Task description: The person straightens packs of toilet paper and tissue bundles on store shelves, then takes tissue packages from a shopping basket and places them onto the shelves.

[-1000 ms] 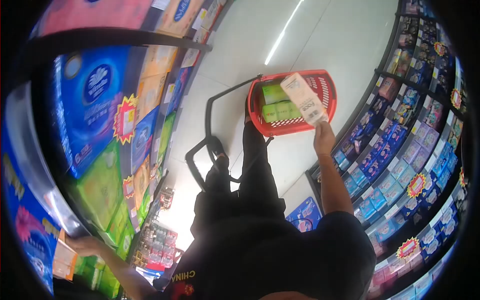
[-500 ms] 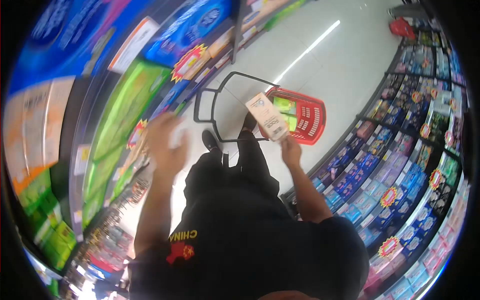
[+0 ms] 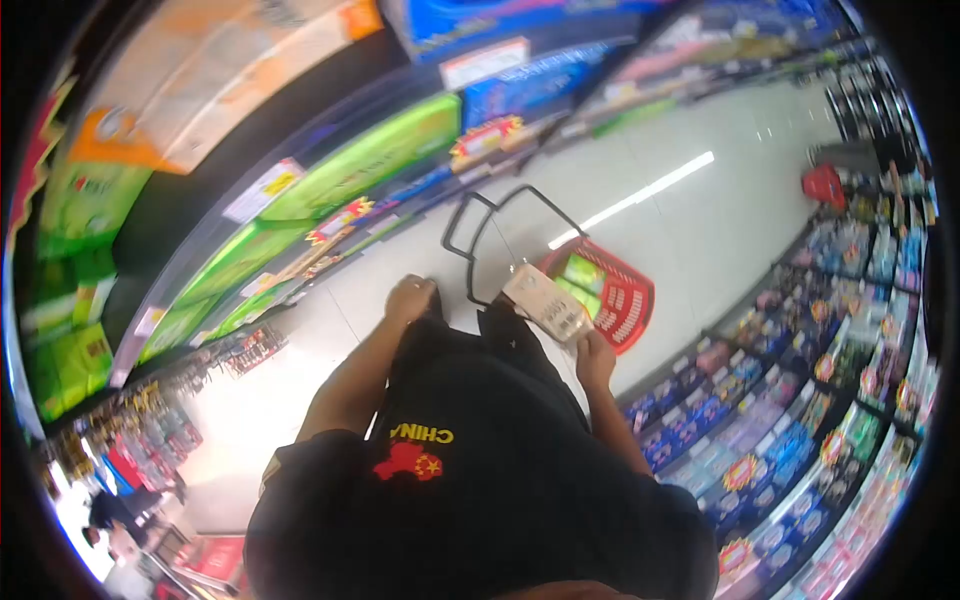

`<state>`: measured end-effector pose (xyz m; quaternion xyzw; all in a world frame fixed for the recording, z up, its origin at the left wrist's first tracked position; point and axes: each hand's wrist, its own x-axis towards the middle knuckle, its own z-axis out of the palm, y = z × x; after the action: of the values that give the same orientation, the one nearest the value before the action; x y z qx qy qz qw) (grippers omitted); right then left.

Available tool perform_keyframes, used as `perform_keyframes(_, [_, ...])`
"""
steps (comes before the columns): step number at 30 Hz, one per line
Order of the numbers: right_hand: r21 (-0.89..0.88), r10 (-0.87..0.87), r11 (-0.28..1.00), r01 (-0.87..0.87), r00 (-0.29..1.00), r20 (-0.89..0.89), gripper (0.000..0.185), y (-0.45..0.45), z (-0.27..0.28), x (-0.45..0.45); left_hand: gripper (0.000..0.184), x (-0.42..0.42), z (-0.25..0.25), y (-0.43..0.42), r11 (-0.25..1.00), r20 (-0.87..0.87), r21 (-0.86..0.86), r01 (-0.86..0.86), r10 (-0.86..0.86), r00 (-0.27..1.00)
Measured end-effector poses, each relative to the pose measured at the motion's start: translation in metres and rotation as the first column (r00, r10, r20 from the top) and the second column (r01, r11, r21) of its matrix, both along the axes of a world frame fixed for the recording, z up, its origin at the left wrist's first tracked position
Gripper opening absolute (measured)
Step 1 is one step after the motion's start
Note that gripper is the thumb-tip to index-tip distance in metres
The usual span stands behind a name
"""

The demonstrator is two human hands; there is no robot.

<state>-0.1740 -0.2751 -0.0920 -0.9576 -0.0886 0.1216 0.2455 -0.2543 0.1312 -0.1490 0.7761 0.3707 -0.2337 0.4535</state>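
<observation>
My right hand (image 3: 597, 362) grips the lower right end of a beige printed pack (image 3: 547, 306), wrapped in shiny plastic. The pack is tilted, and from my view it overlaps the left side of a red shopping basket (image 3: 630, 295). Inside the basket lie green packs (image 3: 583, 282). The basket's long black handle (image 3: 470, 225) stretches out to the left. My left hand (image 3: 410, 299) hangs in front of my left leg with its fingers curled in, slightly blurred, and nothing shows in it.
On the left, a shelf holds large green packs (image 3: 370, 160), blue packs (image 3: 545, 85) and peach-orange packs (image 3: 220, 85). Small boxed goods (image 3: 760, 400) fill the long shelf on the right. A person (image 3: 125, 510) is at the lower left. Pale floor (image 3: 690, 230) runs between the shelves.
My left hand has moved down and right, away from the left shelf, and its fingers have curled. My right hand still holds the beige pack. The whole view has turned.
</observation>
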Motion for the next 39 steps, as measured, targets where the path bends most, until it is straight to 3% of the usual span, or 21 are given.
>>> perform_keyframes(1, [0.027, 0.046, 0.999, -0.047, 0.997, 0.061, 0.020, 0.002, 0.006, 0.005, 0.044, -0.007, -0.012, -0.004, 0.992, 0.023, 0.099, 0.079, -0.082, 0.996])
perform_keyframes(2, [0.091, 0.021, 0.996, -0.021, 1.000, 0.004, 0.019, 0.014, 0.023, 0.012, 0.045, -0.008, 0.007, -0.008, 0.986, 0.082, 0.112, 0.122, -0.131, 0.988])
perform_keyframes(3, [0.129, 0.133, 0.981, -0.147, 0.985, 0.109, 0.018, 0.020, 0.031, 0.020, 0.052, -0.010, -0.009, -0.013, 0.979, 0.036, 0.124, 0.161, -0.167, 0.985])
perform_keyframes(5, [0.138, 0.182, 0.972, -0.191, 0.981, 0.075, 0.015, 0.044, 0.061, 0.030, 0.066, -0.003, 0.052, -0.026, 0.990, 0.194, 0.087, 0.112, -0.127, 0.973])
perform_keyframes(6, [0.158, 0.222, 0.960, -0.232, 0.972, 0.080, 0.015, 0.056, 0.078, 0.036, 0.073, 0.002, 0.078, -0.032, 0.986, 0.329, 0.098, 0.137, -0.162, 0.930])
perform_keyframes(8, [0.226, 0.262, 0.935, -0.274, 0.962, 0.080, 0.014, 0.074, 0.106, 0.041, 0.086, 0.019, 0.140, -0.041, 0.950, 0.424, 0.143, 0.277, -0.311, 0.851])
perform_keyframes(10, [0.287, 0.310, 0.903, -0.320, 0.947, 0.079, 0.014, 0.095, 0.142, 0.043, 0.089, 0.028, 0.172, -0.046, 0.887, 0.559, 0.314, 0.338, -0.461, 0.690])
perform_keyframes(11, [0.316, 0.329, 0.887, -0.336, 0.941, 0.078, 0.015, 0.104, 0.160, 0.042, 0.091, 0.031, 0.186, -0.048, 0.843, 0.601, 0.403, 0.357, -0.538, 0.591])
perform_keyframes(14, [0.395, 0.424, 0.785, -0.476, 0.879, 0.217, 0.015, 0.130, 0.204, 0.044, 0.096, 0.039, 0.229, -0.044, 0.768, 0.623, 0.547, 0.333, -0.639, 0.450])
perform_keyframes(22, [0.432, 0.587, 0.579, -0.691, 0.721, 0.368, 0.021, 0.174, 0.268, 0.050, 0.098, 0.021, 0.319, -0.009, 0.736, 0.643, 0.607, 0.301, -0.677, 0.358])
perform_keyframes(26, [0.432, 0.638, 0.486, -0.760, 0.646, 0.418, 0.017, 0.190, 0.285, 0.050, 0.102, 0.005, 0.325, 0.002, 0.684, 0.572, 0.645, 0.341, -0.727, 0.380])
perform_keyframes(30, [0.445, 0.671, 0.429, -0.786, 0.607, 0.425, 0.012, 0.205, 0.293, 0.047, 0.103, -0.002, 0.318, 0.004, 0.750, 0.643, 0.565, 0.343, -0.661, 0.386])
perform_keyframes(33, [0.396, 0.693, 0.430, -0.811, 0.578, 0.432, 0.012, 0.206, 0.294, 0.049, 0.100, -0.010, 0.306, -0.005, 0.855, 0.721, 0.377, 0.358, -0.513, 0.466])
perform_keyframes(34, [0.388, 0.693, 0.429, -0.816, 0.573, 0.438, 0.010, 0.208, 0.297, 0.049, 0.096, -0.013, 0.304, -0.008, 0.885, 0.784, 0.372, 0.280, -0.461, 0.416])
perform_keyframes(36, [0.372, 0.689, 0.439, -0.818, 0.572, 0.445, 0.008, 0.211, 0.304, 0.045, 0.095, -0.018, 0.310, -0.007, 0.897, 0.777, 0.382, 0.221, -0.442, 0.449])
perform_keyframes(39, [0.498, 0.514, 0.509, -0.702, 0.712, 0.478, 0.012, 0.220, 0.313, 0.041, 0.093, -0.027, 0.315, -0.001, 0.918, 0.820, 0.385, 0.098, -0.389, 0.419])
